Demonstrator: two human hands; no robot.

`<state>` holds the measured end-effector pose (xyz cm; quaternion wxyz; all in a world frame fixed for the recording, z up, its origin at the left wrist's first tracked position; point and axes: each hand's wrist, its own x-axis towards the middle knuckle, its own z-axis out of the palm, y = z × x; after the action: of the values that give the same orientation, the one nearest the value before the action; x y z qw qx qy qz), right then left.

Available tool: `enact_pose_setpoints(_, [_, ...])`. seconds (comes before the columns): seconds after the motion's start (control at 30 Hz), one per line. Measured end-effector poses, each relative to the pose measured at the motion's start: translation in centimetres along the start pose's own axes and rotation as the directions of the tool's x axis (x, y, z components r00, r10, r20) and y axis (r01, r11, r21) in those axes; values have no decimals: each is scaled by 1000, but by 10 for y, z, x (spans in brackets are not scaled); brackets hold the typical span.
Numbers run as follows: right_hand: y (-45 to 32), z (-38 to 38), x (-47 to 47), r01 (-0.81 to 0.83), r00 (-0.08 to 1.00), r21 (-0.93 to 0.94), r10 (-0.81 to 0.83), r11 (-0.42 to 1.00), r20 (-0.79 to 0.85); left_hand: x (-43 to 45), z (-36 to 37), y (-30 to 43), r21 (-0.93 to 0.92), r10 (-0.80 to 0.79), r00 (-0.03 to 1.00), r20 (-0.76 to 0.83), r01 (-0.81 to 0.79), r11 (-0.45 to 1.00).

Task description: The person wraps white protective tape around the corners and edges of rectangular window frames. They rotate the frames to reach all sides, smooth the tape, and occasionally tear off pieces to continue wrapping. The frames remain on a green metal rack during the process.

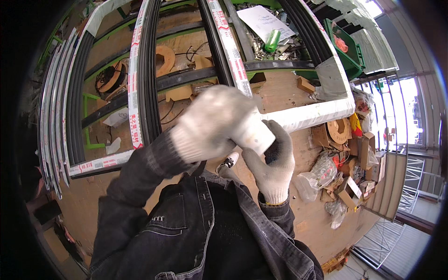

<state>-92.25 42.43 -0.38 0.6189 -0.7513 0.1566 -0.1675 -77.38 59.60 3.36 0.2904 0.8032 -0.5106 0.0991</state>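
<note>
Both hands wear white knit gloves with grey palms. My left hand point(215, 120), motion-blurred, lies over the near corner of a black metal frame; its fingers are hidden, so its grip cannot be told. My right hand point(274, 159) is curled around the end of a white wrapped piece point(257, 134) at that corner, thumb on the near side. White wrapping point(315, 112) covers the frame's near bar to the right. Printed protective film point(229, 45) runs along the frame's long side bar, beyond my left hand.
Another filmed frame point(134, 87) lies left on a rack with dark crossbars point(187, 77). Metal parts, a green roll point(272, 41) and a written sheet point(264, 22) lie beyond. Cardboard boxes point(348, 192), plastic bags point(316, 175) and a wooden spool point(337, 131) stand at right; a green bin point(344, 52) is behind.
</note>
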Motion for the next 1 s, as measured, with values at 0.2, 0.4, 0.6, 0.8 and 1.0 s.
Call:
enact_pose_setpoints(0.2, [16,9,-15,89,980,170,-117,981,163,-95,28,31,-787,-671,434,601,468,-402])
enact_pose_setpoints(0.4, [31,8,-16,223,909,-58,-186,973,373,-121,127,53,-790,-661,666,345,-174,-588])
enact_pose_setpoints(0.6, [27,0,-9,204,813,-198,-53,959,579,-140,158,41,-787,-738,637,222,-330,-521])
enact_pose_setpoints(0.8, [-3,-19,41,-57,610,-266,245,962,754,-157,193,20,-793,-788,365,497,-177,-582])
enact_pose_setpoints(1.0, [-29,-49,115,-97,900,-206,175,974,400,-135,236,0,-741,-702,391,595,-70,-668])
